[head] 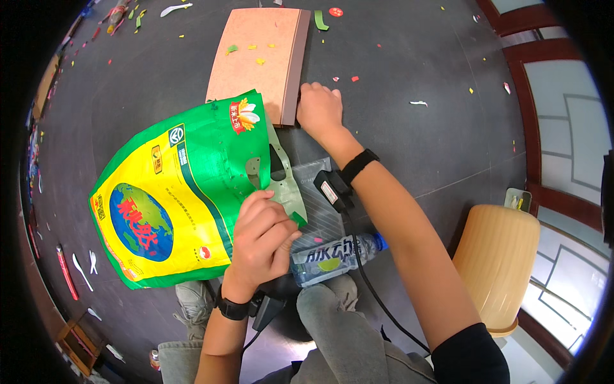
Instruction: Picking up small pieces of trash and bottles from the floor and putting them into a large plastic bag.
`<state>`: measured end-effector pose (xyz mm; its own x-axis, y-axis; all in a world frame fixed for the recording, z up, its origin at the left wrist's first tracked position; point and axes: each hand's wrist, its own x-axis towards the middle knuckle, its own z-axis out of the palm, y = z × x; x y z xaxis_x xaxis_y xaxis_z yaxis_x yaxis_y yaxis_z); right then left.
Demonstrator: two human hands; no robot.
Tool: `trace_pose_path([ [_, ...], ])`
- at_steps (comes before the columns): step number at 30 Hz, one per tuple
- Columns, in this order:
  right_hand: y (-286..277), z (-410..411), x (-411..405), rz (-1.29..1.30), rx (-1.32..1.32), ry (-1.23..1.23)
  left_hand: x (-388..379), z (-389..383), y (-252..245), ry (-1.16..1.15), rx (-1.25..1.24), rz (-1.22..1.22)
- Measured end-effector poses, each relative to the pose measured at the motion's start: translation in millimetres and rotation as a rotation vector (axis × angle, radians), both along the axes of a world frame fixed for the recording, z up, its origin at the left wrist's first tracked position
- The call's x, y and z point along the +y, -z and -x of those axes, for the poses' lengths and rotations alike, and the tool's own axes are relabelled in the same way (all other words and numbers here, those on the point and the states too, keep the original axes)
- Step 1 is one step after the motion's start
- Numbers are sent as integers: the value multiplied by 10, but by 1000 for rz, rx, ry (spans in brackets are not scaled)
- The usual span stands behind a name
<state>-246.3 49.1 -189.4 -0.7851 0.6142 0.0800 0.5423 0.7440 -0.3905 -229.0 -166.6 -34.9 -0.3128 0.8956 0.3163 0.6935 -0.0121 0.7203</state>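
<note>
My left hand (264,237) grips the edge of a green and yellow plastic rice bag (206,134) near its cut-out handle. The bag bears writing and a globe picture, and its mouth faces right. An orange-pink cardboard box (259,67) lies on the floor beyond, its near left corner covered by the bag. My right hand (320,108) is curled against the box's right side near its close end; its fingertips are hidden, so a grip cannot be made out. Below the handles lie a clear plastic sheet or bag (319,192) and a labelled drink bottle (326,259) with a blue cap.
A tan plastic bin (496,259) lies tipped over at right, near wood-framed glass doors (566,96). Coloured paper scraps, white plastic spoons (176,8) and a red stick-like item (67,272) litter the dark floor (398,57). Cables run from both wrist devices.
</note>
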Motion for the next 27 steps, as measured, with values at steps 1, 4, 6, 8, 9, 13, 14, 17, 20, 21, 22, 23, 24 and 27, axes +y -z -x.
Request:
trace_pose_path([
  [1,-6,-35,-7,0,1,-1,1,-1,-3,1,4,-3],
  [4,-31,-266,-43,125,101,59,-25,3,8,1,5,3],
  [6,-229,-500,-104,679,443,480,-18,-7,25,4,-9,-8],
  [8,-238,-618,-237,839,573,477,-7,-12,18,6,-16,-19],
  [9,-308,-651,-346,1006,700,465,-19,-1,25,2,-10,-18],
  [13,-724,-746,-829,988,48,-825,-25,35,25,-4,49,-39],
  [14,-654,-738,-848,990,51,-824,-20,31,27,-2,49,-37],
  [17,-556,-656,-747,986,295,-269,-27,20,20,-10,87,-36],
  [20,-255,-614,-445,515,327,59,-26,-22,45,-14,48,-12],
  [21,-192,-610,-357,467,307,154,-12,-25,59,-12,45,-13],
  [22,-137,-599,-281,466,305,157,1,-28,72,-10,42,-14],
  [23,-116,-568,-223,433,285,161,17,-29,63,-13,43,-12],
  [24,-98,-533,-181,400,265,165,42,-26,50,-17,59,-20],
  [27,-34,-464,-122,354,212,138,113,-54,105,-27,62,-43],
])
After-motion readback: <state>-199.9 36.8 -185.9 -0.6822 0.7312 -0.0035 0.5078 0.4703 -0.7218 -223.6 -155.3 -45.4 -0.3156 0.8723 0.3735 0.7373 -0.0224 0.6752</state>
